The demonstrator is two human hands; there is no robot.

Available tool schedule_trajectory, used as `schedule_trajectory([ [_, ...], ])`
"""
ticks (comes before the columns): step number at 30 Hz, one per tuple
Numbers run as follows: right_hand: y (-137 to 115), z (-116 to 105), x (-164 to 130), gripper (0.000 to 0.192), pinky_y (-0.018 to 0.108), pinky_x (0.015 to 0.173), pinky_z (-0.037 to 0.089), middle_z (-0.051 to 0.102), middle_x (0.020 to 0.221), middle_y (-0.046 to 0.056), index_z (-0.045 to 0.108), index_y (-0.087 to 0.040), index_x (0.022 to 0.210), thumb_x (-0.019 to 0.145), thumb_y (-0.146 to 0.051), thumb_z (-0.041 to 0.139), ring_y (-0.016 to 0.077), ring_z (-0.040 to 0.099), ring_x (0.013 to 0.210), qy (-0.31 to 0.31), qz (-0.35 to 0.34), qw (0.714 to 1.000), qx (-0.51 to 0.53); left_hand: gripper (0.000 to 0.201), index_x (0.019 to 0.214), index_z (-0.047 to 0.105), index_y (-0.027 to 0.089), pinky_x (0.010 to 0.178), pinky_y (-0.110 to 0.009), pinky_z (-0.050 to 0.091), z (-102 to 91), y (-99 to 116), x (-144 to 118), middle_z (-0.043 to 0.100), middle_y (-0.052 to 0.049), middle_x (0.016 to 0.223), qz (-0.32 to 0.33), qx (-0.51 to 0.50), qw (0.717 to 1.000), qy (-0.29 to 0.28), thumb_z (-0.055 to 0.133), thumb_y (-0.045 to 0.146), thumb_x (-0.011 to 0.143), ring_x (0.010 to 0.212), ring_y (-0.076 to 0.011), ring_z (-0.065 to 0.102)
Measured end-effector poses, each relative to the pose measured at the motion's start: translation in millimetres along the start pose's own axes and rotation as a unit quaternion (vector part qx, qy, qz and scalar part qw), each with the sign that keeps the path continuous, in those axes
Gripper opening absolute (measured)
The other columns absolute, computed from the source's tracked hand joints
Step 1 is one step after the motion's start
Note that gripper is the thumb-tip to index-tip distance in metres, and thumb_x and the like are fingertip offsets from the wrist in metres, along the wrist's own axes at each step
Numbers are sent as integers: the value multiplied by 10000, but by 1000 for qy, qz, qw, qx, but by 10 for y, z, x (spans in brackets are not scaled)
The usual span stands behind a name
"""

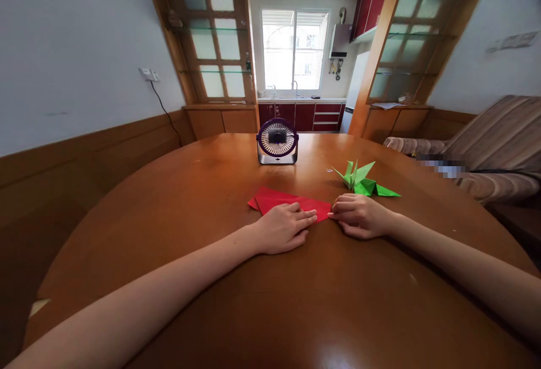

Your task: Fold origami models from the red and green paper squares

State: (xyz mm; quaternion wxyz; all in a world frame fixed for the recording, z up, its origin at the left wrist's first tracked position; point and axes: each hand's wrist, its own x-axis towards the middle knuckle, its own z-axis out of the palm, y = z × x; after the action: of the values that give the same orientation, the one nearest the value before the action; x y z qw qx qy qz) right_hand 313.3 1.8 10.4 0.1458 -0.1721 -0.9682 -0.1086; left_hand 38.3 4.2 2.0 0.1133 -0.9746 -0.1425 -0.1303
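A folded sheet of red paper lies flat on the wooden table, its layers slightly offset at the left end. My left hand rests on the paper's near edge with fingers stretched out, pressing it down. At the paper's right end, my right hand has its fingers bent together at the corner, pinching or pressing it. Just beyond my right hand sit green origami pieces, one of them with upright pointed wings. The near edge of the red paper is partly hidden by my left hand.
A small desk fan stands on the round wooden table beyond the paper. A striped armchair is at the right. Glass-shelved cabinets flank an opening to a kitchen with a window.
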Motion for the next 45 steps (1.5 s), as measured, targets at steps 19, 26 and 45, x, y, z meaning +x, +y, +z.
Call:
schedule_trajectory([
  [19,-40,44,29,256,313,668,445,611,777,77,652,-171,861,931,-204,408,178,537,743,23,27,999,4,274,1046,684,190,1021,-363,426,-55,-110,-196,633,-71,1264,-37,-180,982,45,432,239,952,1146,-198,577],
  [26,-147,65,109,218,333,684,482,640,837,94,650,-154,958,936,-200,438,186,563,766,62,40,996,-47,267,1036,674,182,1013,-364,424,-106,-392,-366,596,-90,1299,-126,-190,973,35,443,297,967,1187,-194,553],
  [45,-149,164,362,291,472,992,452,715,1061,87,644,-187,1172,946,-272,481,238,611,1097,43,53,998,2,398,729,675,182,613,-253,378,-485,-616,-530,585,-30,795,-178,-70,976,-107,405,373,951,678,-142,561],
])
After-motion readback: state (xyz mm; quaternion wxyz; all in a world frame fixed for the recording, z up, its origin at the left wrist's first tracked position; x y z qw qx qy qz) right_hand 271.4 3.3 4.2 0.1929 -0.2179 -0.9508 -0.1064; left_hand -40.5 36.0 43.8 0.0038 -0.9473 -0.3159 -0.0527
